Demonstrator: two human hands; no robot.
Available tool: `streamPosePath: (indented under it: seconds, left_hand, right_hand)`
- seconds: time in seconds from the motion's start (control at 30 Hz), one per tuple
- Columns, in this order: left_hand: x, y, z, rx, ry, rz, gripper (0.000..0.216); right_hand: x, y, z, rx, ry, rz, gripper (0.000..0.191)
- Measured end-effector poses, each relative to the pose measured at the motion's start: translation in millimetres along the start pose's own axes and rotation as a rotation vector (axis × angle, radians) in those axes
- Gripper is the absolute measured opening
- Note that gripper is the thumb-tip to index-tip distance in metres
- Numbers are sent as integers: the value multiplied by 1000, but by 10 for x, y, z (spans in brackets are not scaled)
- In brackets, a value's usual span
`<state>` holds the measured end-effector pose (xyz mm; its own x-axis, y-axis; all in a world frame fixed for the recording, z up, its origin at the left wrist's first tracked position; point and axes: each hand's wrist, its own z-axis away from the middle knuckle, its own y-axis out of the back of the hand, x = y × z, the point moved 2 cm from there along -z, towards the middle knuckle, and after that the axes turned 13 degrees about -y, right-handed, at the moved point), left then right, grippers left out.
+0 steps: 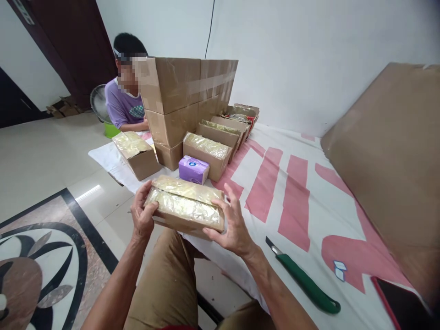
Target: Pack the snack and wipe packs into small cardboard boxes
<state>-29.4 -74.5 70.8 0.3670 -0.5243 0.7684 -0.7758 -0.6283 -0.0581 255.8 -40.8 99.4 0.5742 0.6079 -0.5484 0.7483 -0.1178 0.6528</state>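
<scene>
A small cardboard box [187,208] is between my two hands at the near edge of the table. Its top flaps lie nearly closed, with a dark slit between them, and shiny yellowish film covers them. My left hand [143,213] grips the left end, thumb on top. At the right end, my right hand [232,224] holds the box between thumb and fingers, one finger raised. Just beyond the box stands a purple packet [193,169]. A utility knife [305,282] with a green handle and exposed blade lies right of my right hand.
Taped cartons [180,87] are stacked behind the packet. Beside them runs a row of smaller boxes [208,153], and another box [135,156] sits at left. A person [123,101] leans on the table behind the stack. A large cardboard sheet [388,160] and a phone [402,305] are at right.
</scene>
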Motion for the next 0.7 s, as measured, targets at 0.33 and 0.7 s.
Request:
streamPosePath:
  seconds: [0.33,0.7]
  left_hand:
    - [-690,-401,-844,59,-22,-161,63]
    - [-421,-636,609,-159,161,-215,86]
  right_hand:
    - [-177,-781,-573,313,-65,112,61]
    - [-33,-706,-533,115,-87,133,77]
